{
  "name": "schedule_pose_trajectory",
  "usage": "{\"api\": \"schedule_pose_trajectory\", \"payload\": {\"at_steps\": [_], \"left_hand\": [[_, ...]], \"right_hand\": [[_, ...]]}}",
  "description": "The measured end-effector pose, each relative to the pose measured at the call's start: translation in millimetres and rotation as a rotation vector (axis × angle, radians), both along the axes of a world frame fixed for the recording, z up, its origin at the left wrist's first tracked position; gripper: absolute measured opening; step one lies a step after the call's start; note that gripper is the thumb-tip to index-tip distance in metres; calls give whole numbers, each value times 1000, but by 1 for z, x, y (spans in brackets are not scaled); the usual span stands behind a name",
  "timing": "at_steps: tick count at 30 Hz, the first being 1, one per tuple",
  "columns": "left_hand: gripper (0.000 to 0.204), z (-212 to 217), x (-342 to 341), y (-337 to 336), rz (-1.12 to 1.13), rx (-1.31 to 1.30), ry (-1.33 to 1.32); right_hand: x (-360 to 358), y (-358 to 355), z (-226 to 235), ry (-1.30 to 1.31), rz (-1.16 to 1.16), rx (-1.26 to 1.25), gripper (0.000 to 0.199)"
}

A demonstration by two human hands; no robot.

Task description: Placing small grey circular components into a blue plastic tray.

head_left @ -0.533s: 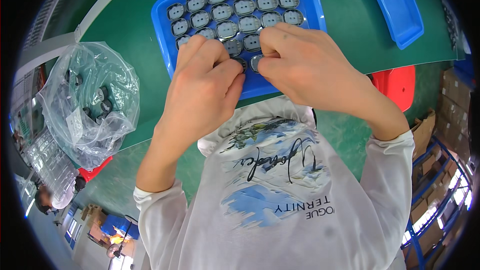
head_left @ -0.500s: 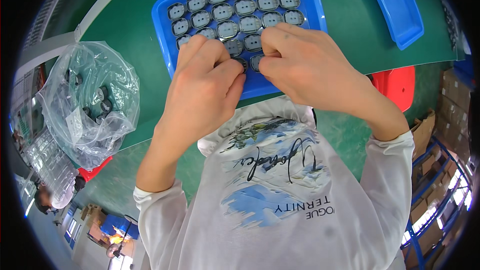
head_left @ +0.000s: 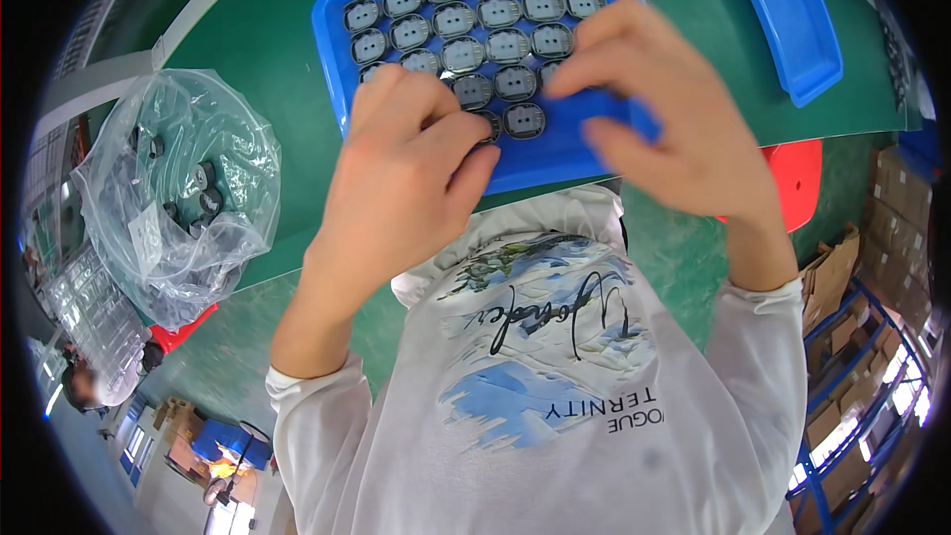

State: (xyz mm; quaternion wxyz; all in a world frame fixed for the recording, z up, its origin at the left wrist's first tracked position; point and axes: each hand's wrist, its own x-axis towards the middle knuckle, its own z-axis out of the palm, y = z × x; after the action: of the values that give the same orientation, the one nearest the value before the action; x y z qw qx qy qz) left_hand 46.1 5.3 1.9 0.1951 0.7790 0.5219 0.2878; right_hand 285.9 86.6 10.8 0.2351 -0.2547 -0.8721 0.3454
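A blue tray (head_left: 584, 154) on the table holds rows of small oval grey-and-black plastic parts (head_left: 498, 10), each with a pale face and small dark holes. My left hand (head_left: 396, 173) is over the tray's near left, its fingers curled closed. Beside its fingertips shows the edge of one oval part (head_left: 488, 127); whatever the fingers hold is hidden. Just right of them another oval part (head_left: 524, 120) lies in the near row. Over the tray's right side my right hand (head_left: 674, 104) is spread open, slightly blurred, thumb and fingers apart, with nothing visible in it.
A clear plastic bag (head_left: 178, 198) with several dark round pieces lies on the green table (head_left: 267, 50) at left. A second blue tray (head_left: 788, 20) is at far right. Beyond the table's near edge are a red stool (head_left: 795, 183) and a blue shelf rack (head_left: 872, 357) with cartons.
My right hand has opened and moved right, away from the near row, uncovering an oval part there. My left hand stays closed in nearly the same place. The tray appears shifted slightly right in view.
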Motion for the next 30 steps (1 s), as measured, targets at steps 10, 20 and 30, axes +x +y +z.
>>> {"api": "schedule_pose_trajectory", "payload": {"at_steps": [10, 20, 30], "left_hand": [[18, 32, -166, -34, 779, 30, 189], [30, 15, -180, -43, 783, -191, 336], [28, 29, -163, -42, 673, 24, -97]], "right_hand": [[106, 12, -43, -210, -676, 94, 29], [98, -26, -42, -232, -573, 334, 26], [86, -33, -32, -65, -636, 274, 24]]}}
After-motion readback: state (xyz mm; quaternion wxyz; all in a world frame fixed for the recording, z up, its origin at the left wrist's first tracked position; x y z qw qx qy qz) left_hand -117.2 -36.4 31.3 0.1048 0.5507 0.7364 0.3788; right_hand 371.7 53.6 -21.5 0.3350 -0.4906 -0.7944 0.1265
